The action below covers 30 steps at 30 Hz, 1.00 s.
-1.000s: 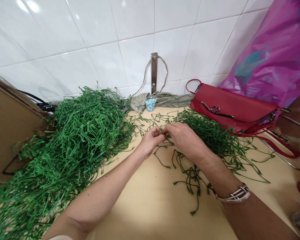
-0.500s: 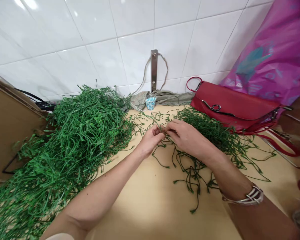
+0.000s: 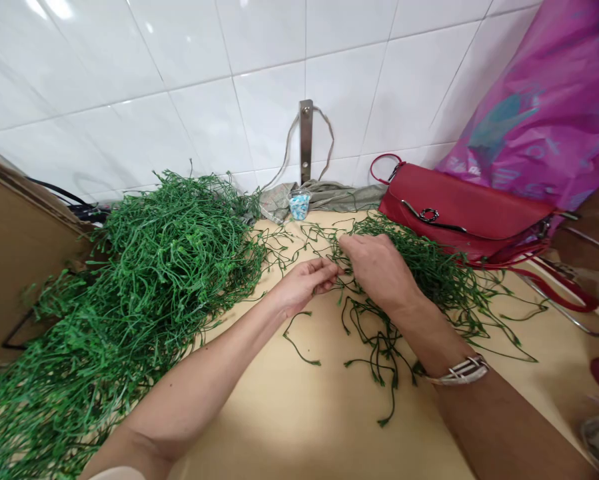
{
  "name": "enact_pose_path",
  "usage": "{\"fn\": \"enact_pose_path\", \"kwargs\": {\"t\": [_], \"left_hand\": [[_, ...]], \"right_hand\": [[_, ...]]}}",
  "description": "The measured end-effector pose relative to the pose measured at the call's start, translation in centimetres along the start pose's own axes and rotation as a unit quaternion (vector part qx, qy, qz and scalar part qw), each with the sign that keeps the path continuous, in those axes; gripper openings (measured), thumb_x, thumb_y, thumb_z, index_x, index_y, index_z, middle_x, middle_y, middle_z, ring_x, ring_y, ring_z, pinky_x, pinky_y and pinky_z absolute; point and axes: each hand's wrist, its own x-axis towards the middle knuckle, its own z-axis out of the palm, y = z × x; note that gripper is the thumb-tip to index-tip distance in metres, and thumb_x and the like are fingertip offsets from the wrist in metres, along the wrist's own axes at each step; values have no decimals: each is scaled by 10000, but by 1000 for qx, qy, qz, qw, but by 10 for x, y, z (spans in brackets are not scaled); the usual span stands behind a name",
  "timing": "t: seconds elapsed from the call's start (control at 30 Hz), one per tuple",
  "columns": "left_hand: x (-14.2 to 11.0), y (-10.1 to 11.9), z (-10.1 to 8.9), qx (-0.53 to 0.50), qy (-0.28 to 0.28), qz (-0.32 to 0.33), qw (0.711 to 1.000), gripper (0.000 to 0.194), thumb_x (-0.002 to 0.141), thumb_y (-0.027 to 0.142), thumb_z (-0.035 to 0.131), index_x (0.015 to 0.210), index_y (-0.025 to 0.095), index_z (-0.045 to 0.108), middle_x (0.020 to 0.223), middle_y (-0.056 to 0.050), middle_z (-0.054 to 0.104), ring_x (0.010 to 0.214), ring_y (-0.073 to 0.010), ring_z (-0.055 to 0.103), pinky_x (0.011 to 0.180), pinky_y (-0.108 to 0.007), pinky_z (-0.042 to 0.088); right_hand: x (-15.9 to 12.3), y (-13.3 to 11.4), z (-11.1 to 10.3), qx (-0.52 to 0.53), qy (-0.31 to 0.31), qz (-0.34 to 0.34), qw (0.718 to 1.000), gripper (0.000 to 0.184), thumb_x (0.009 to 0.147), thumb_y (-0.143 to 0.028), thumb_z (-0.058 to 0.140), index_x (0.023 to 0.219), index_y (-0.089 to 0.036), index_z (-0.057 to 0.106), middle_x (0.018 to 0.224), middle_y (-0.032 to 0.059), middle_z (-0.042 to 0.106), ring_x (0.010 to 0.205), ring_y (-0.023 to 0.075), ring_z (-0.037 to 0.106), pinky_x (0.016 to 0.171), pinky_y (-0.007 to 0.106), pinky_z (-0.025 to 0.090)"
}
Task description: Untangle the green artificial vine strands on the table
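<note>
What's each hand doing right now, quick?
Left hand: closed in a pinch; can't tell what's inside.
Right hand: fingers mostly hidden, so can't tell.

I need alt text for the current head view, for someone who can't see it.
A person's left hand appears to pinch green stems, close beside the right hand, which partly covers a dark green pile on a pale tabletop. A bigger green pile lies to the left, and a red handbag sits beyond the darker pile, before a white tiled wall.

A red handbag (image 3: 472, 210) lies beside a purple bag (image 3: 549, 113).
</note>
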Motion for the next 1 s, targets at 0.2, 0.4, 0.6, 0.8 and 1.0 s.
{"fn": "enact_pose_path", "kwargs": {"t": [0.2,0.4,0.6,0.8,1.0], "left_hand": [[-8,-7,20,3,-74,65,995,342,759,489,836,879,171,787,873,-47,721,786,-129,600,789,-282,466],[6,-11,3,-74,87,123,986,236,735,378,867,915,231,829,1055,-32,766,907,-138,602,849,-265,452],[4,-6,4,-105,136,140,975,234,735,387,865,922,253,826,1188,-24,737,992,-144,592,807,-245,431],[6,-11,-5,-46,134,193,971,284,748,415,841,969,239,812,1254,-63,689,1134,-203,597,907,-277,469],[7,-10,-14,54,166,212,961,294,885,420,725,1126,263,785,1244,-54,692,1064,-175,585,917,-263,445]], "right_hand": [[-10,33,-20,-8,74,161,984,248,971,-189,420,858,-202,640,849,135,675,802,281,570,740,392,308],[-19,35,-43,1,133,187,973,252,948,-216,448,847,-213,678,960,160,648,1013,353,554,871,490,377],[-4,-9,-34,330,-32,77,940,334,1006,-400,412,921,-214,676,974,72,727,982,228,647,892,350,480],[-1,-38,-17,415,-81,87,902,243,973,-375,435,897,-206,593,805,25,677,744,164,602,701,278,478],[-19,25,-59,92,-28,173,980,176,888,-252,507,805,-219,658,788,96,698,748,255,621,759,413,459]]}}
